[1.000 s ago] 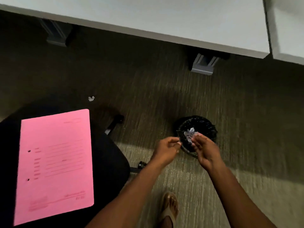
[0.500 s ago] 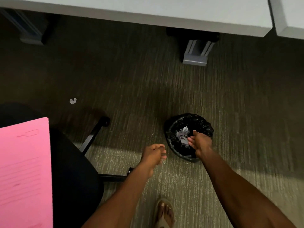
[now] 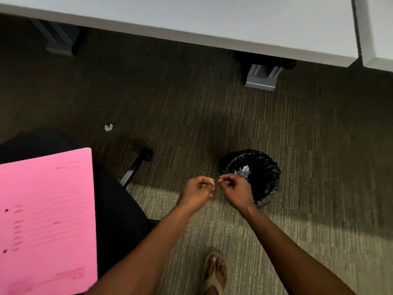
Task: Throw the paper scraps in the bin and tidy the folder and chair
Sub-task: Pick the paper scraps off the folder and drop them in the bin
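Floor: grey-brown ribbed carpet (image 3: 212,116), darker under the worktop, lit band nearer the camera. White worktop (image 3: 191,18) spans the top edge, a second white slab (image 3: 376,28) butts against it at right. Two grey metal legs below: (image 3: 262,76) and (image 3: 59,42).

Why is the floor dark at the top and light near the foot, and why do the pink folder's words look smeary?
Head view: the white desk shades the grey carpet beneath it; nearer carpet catches light. The pink paper folder looks motion-blurred, so its print smears.
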